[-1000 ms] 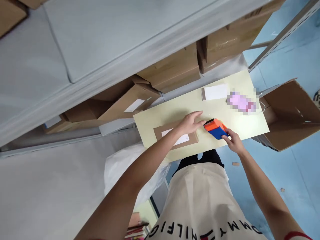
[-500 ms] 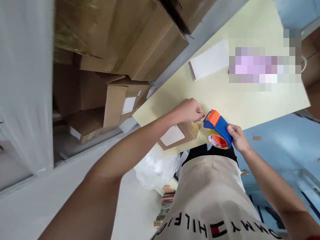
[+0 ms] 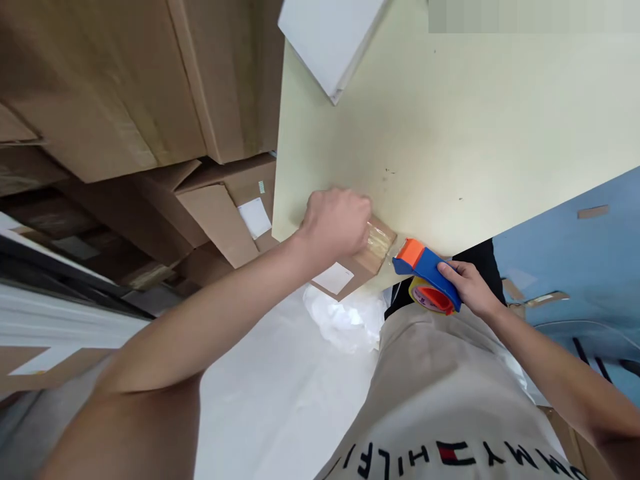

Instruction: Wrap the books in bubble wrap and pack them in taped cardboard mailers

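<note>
My right hand grips a blue and orange tape dispenser loaded with a roll of yellowish tape. Its orange head is close to the end of a small cardboard box at the table's near edge. On the box, shiny tape covers part of the top, and a white label is on its side. My left hand is closed over the top of the box, knuckles up. Its fingertips are hidden, so whether they hold anything cannot be seen.
A pale yellow table carries a white box at its far left. Large cardboard boxes are stacked to the left, with an open carton beside the table. Clear plastic hangs below the table edge.
My left hand has moved from beside the dispenser's head back over the box. The dispenser has shifted slightly in my right hand's grip and tilted. The camera view has turned and come closer.
</note>
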A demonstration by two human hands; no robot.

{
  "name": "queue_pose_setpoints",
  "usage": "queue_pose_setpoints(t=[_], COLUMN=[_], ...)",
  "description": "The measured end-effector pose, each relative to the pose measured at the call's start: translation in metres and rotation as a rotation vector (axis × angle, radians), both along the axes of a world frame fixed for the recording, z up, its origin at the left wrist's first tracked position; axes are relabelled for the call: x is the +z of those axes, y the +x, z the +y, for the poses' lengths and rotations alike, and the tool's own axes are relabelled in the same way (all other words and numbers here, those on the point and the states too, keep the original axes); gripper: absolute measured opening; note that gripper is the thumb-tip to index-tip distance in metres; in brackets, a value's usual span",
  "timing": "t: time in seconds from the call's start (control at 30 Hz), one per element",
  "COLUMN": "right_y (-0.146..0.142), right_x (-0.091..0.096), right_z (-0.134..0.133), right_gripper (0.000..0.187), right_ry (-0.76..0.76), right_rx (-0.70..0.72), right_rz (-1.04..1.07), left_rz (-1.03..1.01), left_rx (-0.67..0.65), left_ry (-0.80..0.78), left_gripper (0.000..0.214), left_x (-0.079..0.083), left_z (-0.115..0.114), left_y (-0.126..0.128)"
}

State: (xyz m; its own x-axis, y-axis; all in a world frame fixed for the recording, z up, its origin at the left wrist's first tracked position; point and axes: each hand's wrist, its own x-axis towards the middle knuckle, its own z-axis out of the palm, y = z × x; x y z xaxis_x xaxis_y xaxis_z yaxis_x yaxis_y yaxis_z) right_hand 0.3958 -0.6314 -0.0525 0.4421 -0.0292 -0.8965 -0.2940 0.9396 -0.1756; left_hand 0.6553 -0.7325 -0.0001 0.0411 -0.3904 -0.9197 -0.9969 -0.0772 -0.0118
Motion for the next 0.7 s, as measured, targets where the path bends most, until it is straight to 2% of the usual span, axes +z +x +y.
queue_pose_setpoints(t=[0.1, 0.2, 0.3, 0.37, 0.43, 0.5, 0.57, 0.7], right_y=[0.007, 0.009, 0.009, 0.009, 0.009, 0.009, 0.007, 0.008], right_x=[-0.001, -0.001, -0.002, -0.003, -0.004, -0.006, -0.008, -0.009], right_z=[0.008, 0.013, 0.015, 0.015, 0.015, 0.015, 0.014, 0.010], right_gripper=[0.065, 0.064, 0.062, 0.060, 0.060, 0.062, 0.064, 0.066], right_ry=[0.003, -0.001, 0.013, 0.032, 0.045, 0.053, 0.065, 0.082], right_rx=[0.009, 0.035, 0.035, 0.020, 0.011, 0.008, 0.005, -0.001], right_rz=[-0.010, -0.014, -0.012, -0.031, -0.055, -0.065, -0.073, -0.135], left_rz=[-0.010, 0.000, 0.056, 0.217, 0.430, 0.561, 0.581, 0.550], left_rx=[-0.014, -0.060, -0.148, -0.157, -0.119, -0.078, -0.046, 0.009], left_ry=[-0.001, -0.010, -0.023, 0.013, 0.113, 0.222, 0.276, 0.255], left_gripper=[0.031, 0.043, 0.042, 0.039, 0.044, 0.057, 0.066, 0.071], left_x=[0.005, 0.008, 0.012, 0.015, 0.016, 0.015, 0.012, 0.008], left_z=[0.004, -0.002, -0.011, -0.010, -0.002, 0.012, 0.026, 0.042], left_y=[-0.002, 0.002, 0.009, 0.017, 0.027, 0.039, 0.052, 0.071])
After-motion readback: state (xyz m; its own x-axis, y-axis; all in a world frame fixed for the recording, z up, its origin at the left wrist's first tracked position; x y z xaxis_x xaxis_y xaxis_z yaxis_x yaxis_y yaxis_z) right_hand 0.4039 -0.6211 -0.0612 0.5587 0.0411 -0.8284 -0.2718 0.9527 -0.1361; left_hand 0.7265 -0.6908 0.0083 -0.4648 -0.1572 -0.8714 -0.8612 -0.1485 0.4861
